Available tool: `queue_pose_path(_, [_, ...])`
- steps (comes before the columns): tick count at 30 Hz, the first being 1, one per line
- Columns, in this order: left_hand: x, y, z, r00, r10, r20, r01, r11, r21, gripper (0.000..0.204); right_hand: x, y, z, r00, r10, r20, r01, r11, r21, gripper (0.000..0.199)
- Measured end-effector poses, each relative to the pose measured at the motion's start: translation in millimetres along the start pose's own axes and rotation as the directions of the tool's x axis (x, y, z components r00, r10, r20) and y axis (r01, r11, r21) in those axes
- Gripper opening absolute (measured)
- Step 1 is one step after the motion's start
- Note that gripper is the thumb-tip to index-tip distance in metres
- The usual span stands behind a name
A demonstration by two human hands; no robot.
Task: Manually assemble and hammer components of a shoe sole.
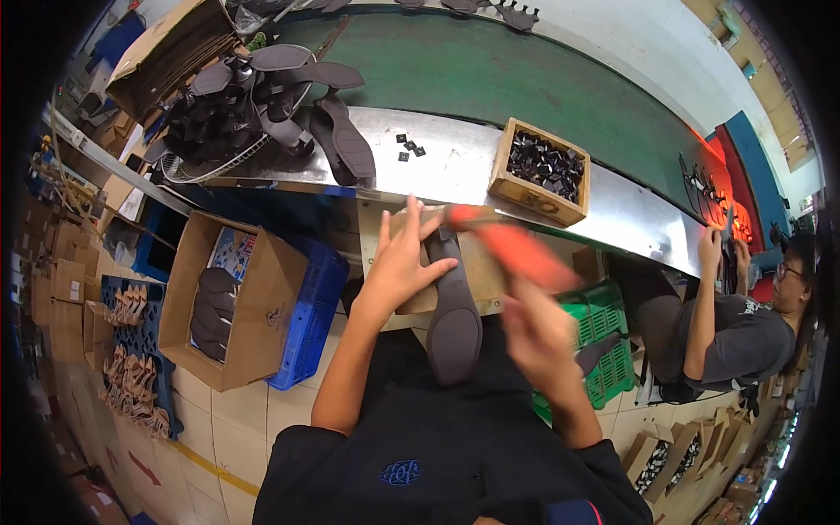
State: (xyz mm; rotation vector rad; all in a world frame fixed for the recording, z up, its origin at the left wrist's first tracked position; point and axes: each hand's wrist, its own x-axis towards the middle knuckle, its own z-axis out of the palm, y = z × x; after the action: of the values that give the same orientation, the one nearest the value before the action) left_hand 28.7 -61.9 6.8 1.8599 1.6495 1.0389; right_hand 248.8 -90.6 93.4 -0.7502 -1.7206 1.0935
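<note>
A dark brown shoe sole (455, 328) lies lengthwise before me, its narrow heel end on a wooden block (484, 267) and its wide toe end toward my lap. My left hand (404, 258) steadies the heel end, thumb across the narrow part, index finger beside the heel and the other fingers spread. In my right hand (544, 337) is a hammer (516, 249) with an orange-red handle, blurred by motion. The hammer's head is over the heel end, where a small black piece partly shows; whether they touch I cannot tell.
On the metal ledge (446, 171) are several small black squares (409, 147), a wooden box (542, 210) of black pieces and a wire basket (236, 162) piled with soles. A green conveyor belt (490, 70) runs behind. A cardboard box (254, 350) stands left; a co-worker (744, 328) sits right.
</note>
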Motion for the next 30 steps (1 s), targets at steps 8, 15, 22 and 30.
queue_pose_path(8, [4, 2, -8, 0.997, -0.038, 0.070, 0.038, 0.999, -0.003, 0.107, -21, -36, -28, 0.971, 0.229, -0.064, -0.153, 0.808, 0.570, 0.025])
queue_pose_path(15, [-1, -11, 1, 0.988, 0.136, -0.078, -0.119, 0.975, 0.189, 0.047, 7, -8, -13, 0.999, -0.048, -0.008, 0.039, 0.900, -0.435, 0.029])
queue_pose_path(22, [-52, 91, -46, 0.975, 0.175, 0.134, -0.085, 0.860, -0.503, 0.020, 37, 30, -29, 0.979, -0.110, 0.172, 0.192, 0.777, -0.600, 0.049])
queue_pose_path(30, [-74, 114, -59, 0.920, 0.010, 0.391, 0.291, 0.651, -0.701, 0.028, 46, 39, -20, 0.850, -0.119, 0.512, 0.414, 0.752, -0.512, 0.042])
